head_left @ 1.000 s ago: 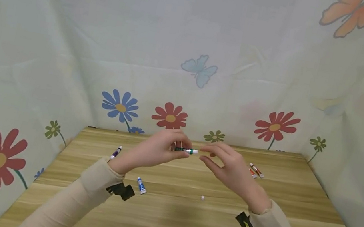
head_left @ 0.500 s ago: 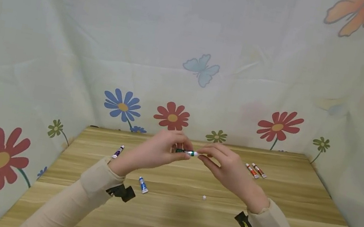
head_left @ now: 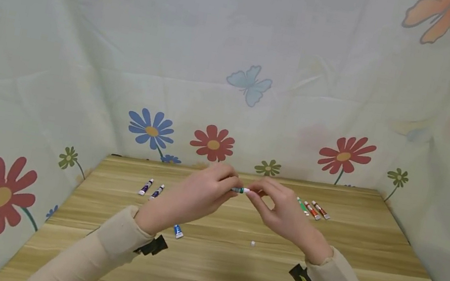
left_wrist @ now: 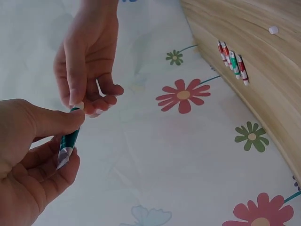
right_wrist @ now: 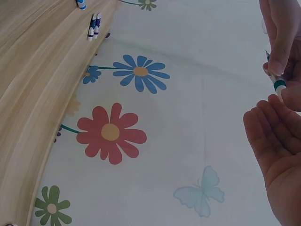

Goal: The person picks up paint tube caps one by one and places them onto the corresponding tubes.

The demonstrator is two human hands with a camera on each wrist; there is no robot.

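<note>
My left hand [head_left: 198, 188] holds a small green paint tube [left_wrist: 69, 140] between thumb and fingers, above the table near its back edge. The tube's crimped silver end shows by the fingers in the left wrist view. My right hand [head_left: 279, 205] pinches the white cap [head_left: 247, 190] at the tube's other end with thumb and forefinger. From the head, the left fingers hide most of the tube. In the right wrist view the tube's green band [right_wrist: 279, 84] shows between the two hands.
A loose white cap [head_left: 253, 243] lies mid-table. Two purple tubes [head_left: 146, 187] and a blue tube [head_left: 178, 232] lie on the left. At right are a green tube [head_left: 302, 206] and several red-toned tubes [head_left: 312, 210]. Flowered cloth [head_left: 245, 129] hangs around the table.
My right fingers have come up to the tube and now pinch its cap. My left hand has rolled over, covering more of the tube. A second purple tube and a green one have come into sight.
</note>
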